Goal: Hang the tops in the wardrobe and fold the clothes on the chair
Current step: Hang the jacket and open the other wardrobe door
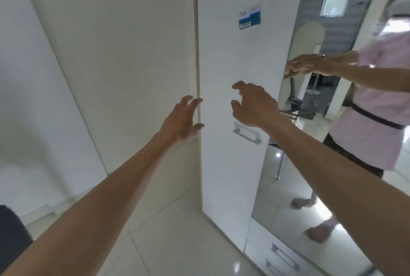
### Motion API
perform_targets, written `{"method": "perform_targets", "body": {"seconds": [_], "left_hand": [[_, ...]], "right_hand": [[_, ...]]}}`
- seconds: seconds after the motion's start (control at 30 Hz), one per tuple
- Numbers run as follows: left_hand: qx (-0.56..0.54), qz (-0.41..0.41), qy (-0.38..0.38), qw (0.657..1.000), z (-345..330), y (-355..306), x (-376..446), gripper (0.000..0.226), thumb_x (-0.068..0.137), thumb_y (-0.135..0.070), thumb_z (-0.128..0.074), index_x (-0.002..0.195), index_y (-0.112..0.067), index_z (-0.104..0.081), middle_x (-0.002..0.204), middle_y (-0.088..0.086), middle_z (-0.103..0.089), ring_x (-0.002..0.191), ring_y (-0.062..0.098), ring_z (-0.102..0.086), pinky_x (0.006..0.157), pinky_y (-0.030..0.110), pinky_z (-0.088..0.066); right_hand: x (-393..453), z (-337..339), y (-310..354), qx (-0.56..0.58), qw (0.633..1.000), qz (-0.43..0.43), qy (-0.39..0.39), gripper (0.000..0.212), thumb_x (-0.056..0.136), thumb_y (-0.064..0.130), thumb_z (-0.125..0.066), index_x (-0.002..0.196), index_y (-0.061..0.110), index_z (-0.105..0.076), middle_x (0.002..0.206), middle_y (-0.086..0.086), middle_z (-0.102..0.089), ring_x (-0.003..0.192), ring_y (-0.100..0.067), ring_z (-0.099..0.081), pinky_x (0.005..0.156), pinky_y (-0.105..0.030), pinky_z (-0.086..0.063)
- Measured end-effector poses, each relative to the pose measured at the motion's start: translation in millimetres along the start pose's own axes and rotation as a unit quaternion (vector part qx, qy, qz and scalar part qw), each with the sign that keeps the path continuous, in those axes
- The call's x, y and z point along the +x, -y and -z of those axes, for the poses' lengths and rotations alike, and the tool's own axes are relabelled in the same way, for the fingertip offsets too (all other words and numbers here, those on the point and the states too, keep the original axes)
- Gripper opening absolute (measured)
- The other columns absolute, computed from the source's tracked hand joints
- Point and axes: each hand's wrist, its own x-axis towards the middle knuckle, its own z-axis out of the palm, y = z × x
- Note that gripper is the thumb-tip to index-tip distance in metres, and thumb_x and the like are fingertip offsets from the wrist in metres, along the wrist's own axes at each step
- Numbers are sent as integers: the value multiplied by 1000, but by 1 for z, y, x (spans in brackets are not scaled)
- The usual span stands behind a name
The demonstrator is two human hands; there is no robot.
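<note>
In the head view both hands are empty with fingers loosely spread: the left hand (183,118) reaches the corner edge of the closed white wardrobe (224,58), while the right hand (250,103) hovers above its metal handle (246,134), not touching it. No tops or chair are in view. The left fingertips sit at the edge seam, so a door swinging open could pinch them, and the right hand could miss the low handle.

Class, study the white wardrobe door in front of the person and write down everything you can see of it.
The white wardrobe door is a tall, plain, matt panel, shut. A blue and white sticker sits high on it, and a silver metal handle lower down. A mirrored panel adjoins its right edge. The left hand reaches to its left edge, fingers spread; the right hand hovers before it above the handle, fingers loosely curled, holding nothing.
</note>
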Motion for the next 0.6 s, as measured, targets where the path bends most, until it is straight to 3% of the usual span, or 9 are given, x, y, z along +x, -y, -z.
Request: {"method": "perform_targets", "body": {"seconds": [0.13,0.33,0.43,0.6], "left_hand": [[-43,-90,37,994,-29,-37,15,71,93,-35,-67,152,-26,-30,159,1,-26,143,23,-34,113,42,-37],[-130,-226,106,960,-81,-124,16,63,91,-32,-71,146,-20,-44,150,3,-44,135,23,-45,108,32,-38],[-169,-287,144,932,-105,-179,13,60,90,-31,-72,143,-20,-47,148,3,-48,134,24,-46,110,32,-39],[-199,-375,200,883,-132,-276,10,63,92,-26,-71,147,-17,-42,150,2,-42,131,19,-49,100,20,-34]], "right_hand": [[-29,15,-25,-48,996,-77,-25,45,96,34,-46,140,32,-44,125,1,-66,117,-24,-58,93,-40,-47],[-97,53,-81,-151,968,-194,-48,28,95,26,-50,121,21,-59,111,-3,-67,97,-26,-64,86,-38,-52],[-133,84,-116,-218,939,-259,-61,29,97,31,-50,123,22,-60,113,-1,-65,101,-24,-62,84,-32,-42],[-172,137,-180,-328,877,-342,-86,28,91,27,-52,117,23,-62,114,-1,-64,111,-26,-57,88,-37,-45]]}}
